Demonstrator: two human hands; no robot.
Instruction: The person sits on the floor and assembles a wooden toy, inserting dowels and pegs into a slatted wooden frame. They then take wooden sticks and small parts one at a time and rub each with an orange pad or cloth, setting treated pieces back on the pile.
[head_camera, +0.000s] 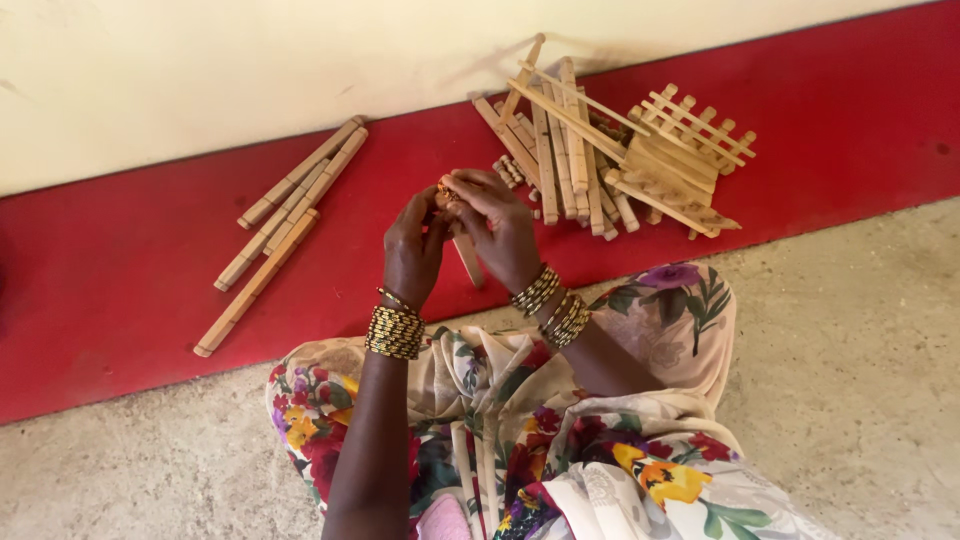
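While seated on the rough concrete floor (850, 400), working at mid-frame with both hands raised together. Left hand (415, 250) curled, fingers narrow around a small orange-brown piece (443, 190), too hidden to identify. Right hand (497, 225) closed over the same piece from above, fingertips pinched on it. Below the hands, a short pale wooden stick (468, 258) hanging down, its upper end lost behind the fingers; cannot tell which hand grips it.

As to progress, judging from the layout alone: at upper right, a loose heap of notched wooden slats (560, 150) beside a crossed lattice of thin wooden strips (685, 150), seemingly joined already. At left of centre, a smaller group of long plain wooden bars (285, 215) lying on the red painted band (120, 270), seemingly untouched. Roughly part-way, then, with plenty of loose slats remaining.
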